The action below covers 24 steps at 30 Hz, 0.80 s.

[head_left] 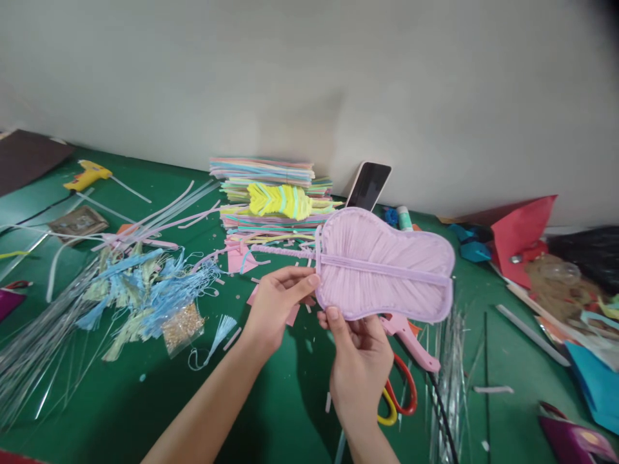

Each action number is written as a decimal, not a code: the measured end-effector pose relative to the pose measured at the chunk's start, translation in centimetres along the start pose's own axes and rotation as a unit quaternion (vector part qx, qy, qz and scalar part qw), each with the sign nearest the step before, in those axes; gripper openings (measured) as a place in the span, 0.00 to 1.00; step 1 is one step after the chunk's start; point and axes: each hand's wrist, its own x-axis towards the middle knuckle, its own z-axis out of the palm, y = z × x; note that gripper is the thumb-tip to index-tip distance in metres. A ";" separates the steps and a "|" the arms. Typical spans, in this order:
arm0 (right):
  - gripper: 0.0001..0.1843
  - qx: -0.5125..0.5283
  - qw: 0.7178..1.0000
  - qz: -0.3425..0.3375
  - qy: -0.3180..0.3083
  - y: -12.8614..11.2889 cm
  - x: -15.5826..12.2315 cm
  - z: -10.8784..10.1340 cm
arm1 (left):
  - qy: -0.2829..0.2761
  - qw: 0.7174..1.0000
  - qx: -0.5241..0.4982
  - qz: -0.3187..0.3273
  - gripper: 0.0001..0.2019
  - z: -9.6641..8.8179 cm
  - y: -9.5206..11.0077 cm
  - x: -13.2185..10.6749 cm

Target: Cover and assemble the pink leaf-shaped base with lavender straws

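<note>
A lilac hand fan (pixel 387 261) with a fuzzy pipe-cleaner rim, a pleated face and a flat strip along its middle is held up above the green table. Its thin wrapped handle (pixel 285 252) points left. My left hand (pixel 273 306) pinches the fan's edge near the base of the handle. Lower on the rim, my right hand (pixel 360 354) grips the fan between thumb and fingers, some of which are hidden behind it. Below the fan lie a pink glue gun (pixel 416 345), partly covered, and scissors (pixel 406 386) with red and yellow handles.
Pipe cleaners (pixel 264 171), a yellow bundle (pixel 280 201) and a phone (pixel 370 183) stand by the wall. Blue tassels (pixel 164 290), a bead bag (pixel 184 327) and a yellow glue gun (pixel 91 174) lie left. Red paper (pixel 525 238) and wires (pixel 449 386) are right.
</note>
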 end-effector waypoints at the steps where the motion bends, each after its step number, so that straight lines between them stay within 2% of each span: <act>1: 0.13 -0.001 1.000 0.003 -0.011 -0.1 0.0 -0.2 | -0.021 1.000 -0.001 -0.021 0.13 -0.3 0.4 0.2; 5: 0.12 0.024 0.997 0.027 -0.066 -0.1 0.2 -0.6 | -0.101 0.993 -0.002 -0.057 0.11 -0.9 1.6 0.3; 7: 0.12 0.032 0.995 0.042 -0.081 0.0 0.4 -0.5 | -0.096 0.994 -0.007 -0.052 0.10 -0.8 1.5 0.1; 12: 0.16 0.038 0.992 0.059 -0.104 0.5 1.0 0.3 | -0.042 0.999 0.006 -0.024 0.13 -0.6 0.8 0.1; 15: 0.21 -0.007 0.979 0.085 -0.186 -0.3 1.2 -0.5 | -0.028 0.998 0.058 0.019 0.12 -1.6 2.8 0.7; 18: 0.22 -0.117 0.939 0.106 -0.304 -2.5 1.5 -2.8 | -0.017 0.982 0.162 0.093 0.08 -2.6 6.8 1.2; 19: 0.18 -0.159 0.924 0.089 -0.336 -3.5 1.6 -3.6 | -0.012 0.969 0.210 0.132 0.06 -2.8 8.1 1.3; 20: 0.15 -0.192 0.926 0.040 -0.322 -4.5 1.8 -4.2 | -0.014 0.950 0.262 0.168 0.04 -2.8 9.2 1.3; 22: 0.12 -0.270 0.930 -0.115 -0.224 -6.4 2.2 -4.7 | -0.020 0.906 0.359 0.224 0.02 -2.3 10.6 1.1; 24: 0.08 -0.340 0.885 -0.296 -0.117 -7.7 2.9 -4.2 | -0.050 0.863 0.431 0.260 0.04 -1.4 10.6 0.7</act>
